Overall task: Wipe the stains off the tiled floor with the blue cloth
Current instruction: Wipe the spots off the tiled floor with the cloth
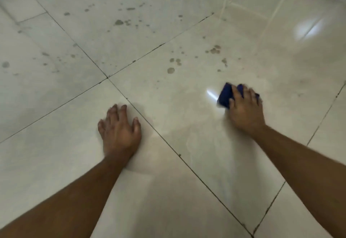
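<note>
A folded blue cloth (225,95) lies pressed on the pale tiled floor (187,125) under my right hand (245,109), whose fingers cover most of it; the hand looks motion-blurred. My left hand (119,131) rests flat on the floor at the lower middle, fingers spread, holding nothing. Greyish stains (214,50) dot the tile beyond the cloth, with a round spot (170,70) nearer the middle. More stains (119,22) speckle the far tile, and others (5,64) sit on the left tile.
Dark grout lines (107,77) cross between my hands. Glossy tiles reflect a bright light (309,28) at the upper right. Only floor fills the view.
</note>
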